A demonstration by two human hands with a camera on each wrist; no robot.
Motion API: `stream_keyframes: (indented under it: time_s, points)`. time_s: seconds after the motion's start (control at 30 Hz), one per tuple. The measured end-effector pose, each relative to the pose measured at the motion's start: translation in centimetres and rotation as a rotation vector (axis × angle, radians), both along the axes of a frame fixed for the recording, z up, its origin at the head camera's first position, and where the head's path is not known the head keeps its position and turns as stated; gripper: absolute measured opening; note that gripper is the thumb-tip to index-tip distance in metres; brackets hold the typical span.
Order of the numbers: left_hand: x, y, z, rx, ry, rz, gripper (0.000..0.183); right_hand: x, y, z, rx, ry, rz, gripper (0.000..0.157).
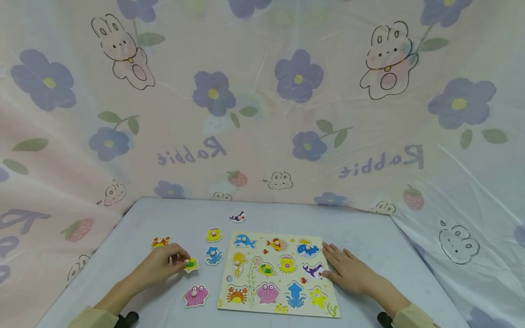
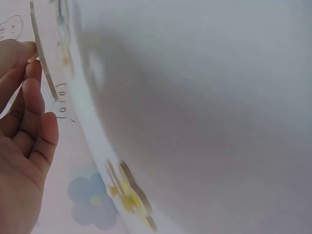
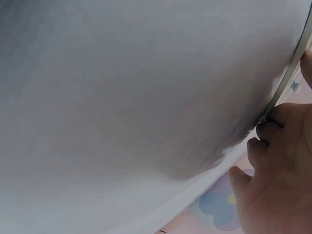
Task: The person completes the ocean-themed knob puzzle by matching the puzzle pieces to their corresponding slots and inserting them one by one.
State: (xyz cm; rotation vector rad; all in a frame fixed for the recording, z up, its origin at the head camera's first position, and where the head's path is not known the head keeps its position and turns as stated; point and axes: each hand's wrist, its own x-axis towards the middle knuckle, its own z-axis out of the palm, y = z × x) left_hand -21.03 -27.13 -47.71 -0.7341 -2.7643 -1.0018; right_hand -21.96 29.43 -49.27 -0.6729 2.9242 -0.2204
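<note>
At the left of the head view, my left hand [image 1: 160, 265] pinches a small green-and-yellow turtle puzzle piece [image 1: 192, 265] between thumb and fingertips. In the left wrist view that piece [image 2: 44, 58] appears edge-on, raised off the table. My right hand [image 1: 350, 272] lies with fingers extended at the right edge of the puzzle board [image 1: 279, 275], fingertips touching its rim. Sea animals cover the board, including a printed turtle [image 1: 264, 268] near its middle. A whale, a fish and a seahorse there show knobs.
Loose pieces lie left of the board: a crab [image 1: 160, 242] behind the left hand, a yellow octopus [image 1: 214, 235], a blue squid [image 1: 213, 256] and a pink shell [image 1: 196, 296]. A purple sea animal piece [image 1: 237, 217] lies beyond the board. A patterned curtain [image 1: 262, 114] surrounds the white table.
</note>
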Motion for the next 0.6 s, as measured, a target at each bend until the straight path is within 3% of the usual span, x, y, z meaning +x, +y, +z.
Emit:
stream_keyframes:
  time_s: [0.3,0.6]
  points:
    - [-0.3,3.1,0.9,0.066,0.077,-0.042,0.017,-0.1,0.0,0.0,0.001,-0.008,-0.006,0.082]
    - [-1.0,6.2,1.4,0.067,0.043,-0.101,0.014,-0.2,0.1,-0.2,0.009,-0.007,-0.007,0.082]
